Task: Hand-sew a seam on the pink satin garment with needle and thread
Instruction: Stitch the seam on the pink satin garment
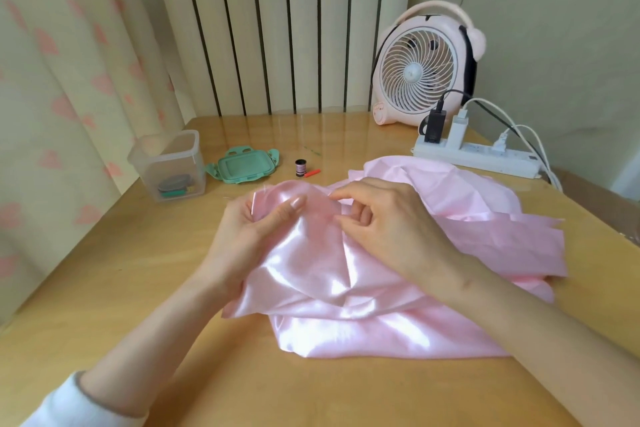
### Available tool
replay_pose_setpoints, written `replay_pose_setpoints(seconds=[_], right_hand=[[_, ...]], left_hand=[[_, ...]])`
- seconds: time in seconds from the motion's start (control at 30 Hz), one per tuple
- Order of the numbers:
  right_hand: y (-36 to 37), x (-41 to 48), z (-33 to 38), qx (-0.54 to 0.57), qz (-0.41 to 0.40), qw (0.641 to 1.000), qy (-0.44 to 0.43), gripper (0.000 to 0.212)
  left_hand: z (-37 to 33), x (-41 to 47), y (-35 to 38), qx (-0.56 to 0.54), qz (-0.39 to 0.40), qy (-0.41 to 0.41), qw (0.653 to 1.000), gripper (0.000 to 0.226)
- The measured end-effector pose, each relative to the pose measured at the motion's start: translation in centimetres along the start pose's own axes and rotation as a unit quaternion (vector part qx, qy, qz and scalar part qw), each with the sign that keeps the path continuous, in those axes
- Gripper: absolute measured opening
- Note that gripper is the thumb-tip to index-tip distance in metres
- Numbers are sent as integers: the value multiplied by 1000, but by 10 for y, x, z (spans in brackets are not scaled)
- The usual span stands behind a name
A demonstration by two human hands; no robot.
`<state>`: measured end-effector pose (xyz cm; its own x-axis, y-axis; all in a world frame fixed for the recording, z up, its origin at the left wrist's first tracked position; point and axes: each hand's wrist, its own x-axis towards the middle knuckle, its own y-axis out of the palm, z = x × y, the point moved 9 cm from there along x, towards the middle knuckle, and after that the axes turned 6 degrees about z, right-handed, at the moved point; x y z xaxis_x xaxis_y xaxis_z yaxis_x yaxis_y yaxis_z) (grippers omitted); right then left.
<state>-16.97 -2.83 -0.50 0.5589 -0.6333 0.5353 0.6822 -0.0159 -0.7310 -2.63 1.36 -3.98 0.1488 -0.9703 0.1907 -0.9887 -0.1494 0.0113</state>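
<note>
Looks mid-stitch: left hand (263,229) has a grip on a fold of the pink satin garment (311,274), right hand (381,218) pinches it alongside, needle unseen, so probably pulling thread through next.

Bare table (121,288) lies open to the left of the left hand (256,229) and nearer the person, while beyond it stand a thread spool (300,168), green lid (242,168) and clear box (169,166), and past the right hand (381,225) the heaped pink garment (467,204), power strip (485,156) and fan (420,73) block the way.
</note>
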Motion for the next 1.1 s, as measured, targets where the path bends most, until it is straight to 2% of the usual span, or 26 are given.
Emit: replay_pose_setpoints(seconds=[0.13, 0.37, 0.47, 0.53, 0.6, 0.67, 0.77, 0.8, 0.87, 0.93, 1.0, 1.07, 1.1], right_hand=[[-9, -1, -4, -13, -26, 999, -15, 8], [-30, 0, -10, 6, -64, 998, -8, 9], [-27, 3, -17, 121, -1, 992, 41, 7], [-27, 4, -23, 247, 52, 963, 91, 7], [-41, 5, -31, 333, 60, 933, 118, 12], [-58, 5, -36, 373, 57, 916, 133, 15], [-52, -3, -33, 398, 100, 894, 177, 25], [-43, -8, -28, 410, 127, 881, 199, 35], [-29, -16, -16, 425, 153, 864, 225, 51], [-35, -19, -12, 412, 120, 875, 223, 58], [-51, -22, -13, 399, 76, 889, 210, 54], [-67, -27, -15, 388, 47, 900, 193, 42], [-77, -30, -15, 380, 34, 906, 185, 33]], left_hand=[[4, 0, -2, -9, 1, -8, 1000, 24], [7, 2, 1, -26, 22, -33, 999, 17], [12, 4, -3, -50, 17, -59, 997, 19], [11, 5, -4, -64, 20, -60, 996, 16], [5, 5, -5, -56, 29, -52, 997, 14], [0, 6, -9, -42, 12, -35, 998, 10], [-13, 8, -2, 12, -36, -21, 999, 21], [-19, 8, 12, 14, -15, -18, 1000, 25], [-33, 2, 65, -26, 136, -37, 990, 51], [-38, -11, 106, -33, 276, -80, 957, 83], [-45, -19, 120, -69, 357, -96, 927, 98], [-45, -8, 114, -117, 343, -86, 928, 98], [-43, 4, 108, -141, 306, -77, 938, 88]])
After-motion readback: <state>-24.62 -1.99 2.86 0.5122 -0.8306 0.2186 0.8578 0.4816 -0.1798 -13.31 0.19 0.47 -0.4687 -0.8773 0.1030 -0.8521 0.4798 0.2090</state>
